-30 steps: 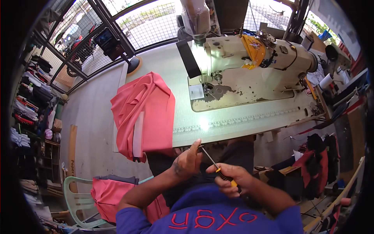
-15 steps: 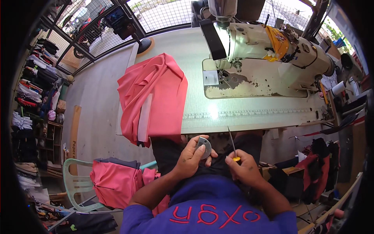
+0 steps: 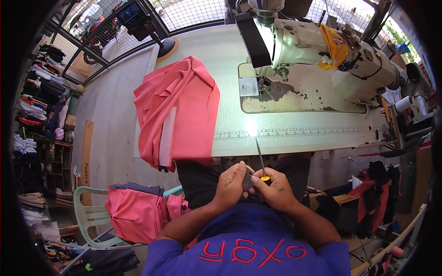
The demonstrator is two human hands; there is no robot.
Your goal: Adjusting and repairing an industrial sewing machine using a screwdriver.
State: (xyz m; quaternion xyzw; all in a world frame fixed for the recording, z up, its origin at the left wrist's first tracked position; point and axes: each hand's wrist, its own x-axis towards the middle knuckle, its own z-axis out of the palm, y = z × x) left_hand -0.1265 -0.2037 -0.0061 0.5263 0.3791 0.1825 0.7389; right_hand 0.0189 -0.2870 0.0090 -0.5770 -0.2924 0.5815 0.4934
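Observation:
Below the table's front edge my left hand [image 3: 231, 183] is closed on a small grey metal plate [image 3: 248, 181], largely hidden by my fingers. Right beside it, my right hand [image 3: 276, 191] grips a screwdriver [image 3: 266, 178] with a yellow handle, its long shaft pointing up toward the table. My right thumb rests at the plate. On the table, pink fabric [image 3: 193, 119] with a pale strip lies to the left, hanging over the front edge. To its right stands an industrial sewing machine [image 3: 299, 43], its lamp lit and a yellow cloth tied round its arm.
A ruler scale [image 3: 294, 132] runs along the table's front. A plastic chair [image 3: 79, 209] at lower left holds pink and dark fabric [image 3: 133, 221]. Piled clothes [image 3: 43, 83] fill shelves at far left; more fabric [image 3: 377, 193] hangs at right. A screen on a stand [image 3: 131, 18] is near the windows.
My hands have drawn together. The metal plate, seen face-on half a second ago, has turned and is more covered by my fingers. The screwdriver has moved left beside it.

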